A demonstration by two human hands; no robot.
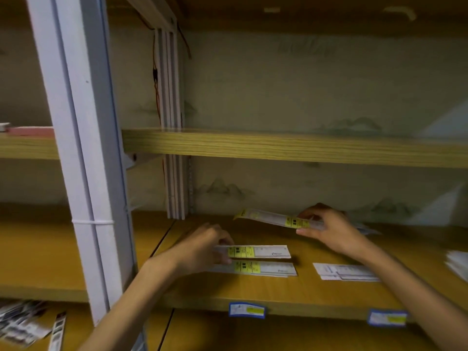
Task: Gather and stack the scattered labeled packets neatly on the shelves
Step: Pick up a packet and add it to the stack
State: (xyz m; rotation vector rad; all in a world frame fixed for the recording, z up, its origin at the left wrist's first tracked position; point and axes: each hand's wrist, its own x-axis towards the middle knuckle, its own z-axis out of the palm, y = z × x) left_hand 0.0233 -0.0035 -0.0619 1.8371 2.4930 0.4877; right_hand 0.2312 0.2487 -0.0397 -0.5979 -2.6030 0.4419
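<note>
Front stack [263, 268] & 2nd stack [260, 251], mid shelf [253, 295]: pinched at their left ends by left hand [202, 245]. Rear packet [273, 219], held above shelf: gripped by right hand [329, 229]. To be lowered flat, w/ edges squared on 2nd stack.

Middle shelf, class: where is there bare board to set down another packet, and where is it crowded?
Bare wood on the middle shelf runs along the front edge, and at the back left by the white strips. The centre is crowded: the left hand grips one packet above the front stack; the right hand holds a raised packet; the flat packets lie right.
</note>
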